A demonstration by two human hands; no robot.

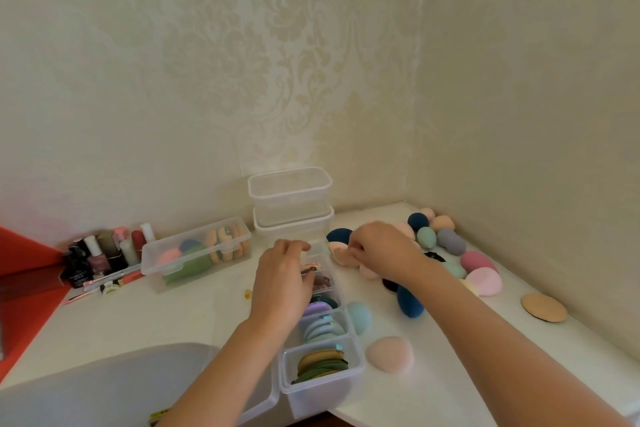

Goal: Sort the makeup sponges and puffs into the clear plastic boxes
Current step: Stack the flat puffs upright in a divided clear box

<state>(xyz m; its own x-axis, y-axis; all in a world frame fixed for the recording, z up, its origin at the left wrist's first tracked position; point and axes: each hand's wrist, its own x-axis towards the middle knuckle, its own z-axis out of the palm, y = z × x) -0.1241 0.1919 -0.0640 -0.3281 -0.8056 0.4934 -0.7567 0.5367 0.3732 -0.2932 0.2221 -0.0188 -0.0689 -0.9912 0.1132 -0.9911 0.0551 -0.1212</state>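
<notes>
A long clear divided box (353, 373) runs toward me on the white table, its sections packed with upright flat puffs in olive, pale blue, lilac and dark tones. My left hand (284, 284) rests over its far section, fingers curled on a small pale puff with a dark band (310, 268). My right hand (377, 246) is just right of the box, pinching a peach puff (341, 256). Loose sponges lie to the right: dark blue (409, 302), pink (390, 354), teal (360, 315). Another clear box (162, 255) at left holds pink, green and orange sponges.
Two stacked empty clear boxes (290, 198) stand against the wall. Several egg-shaped sponges (450, 241) fill the right corner, with a tan round puff (543, 307) nearer me. Nail polish bottles and tubes (104, 256) crowd the far left beside a red surface (24, 274).
</notes>
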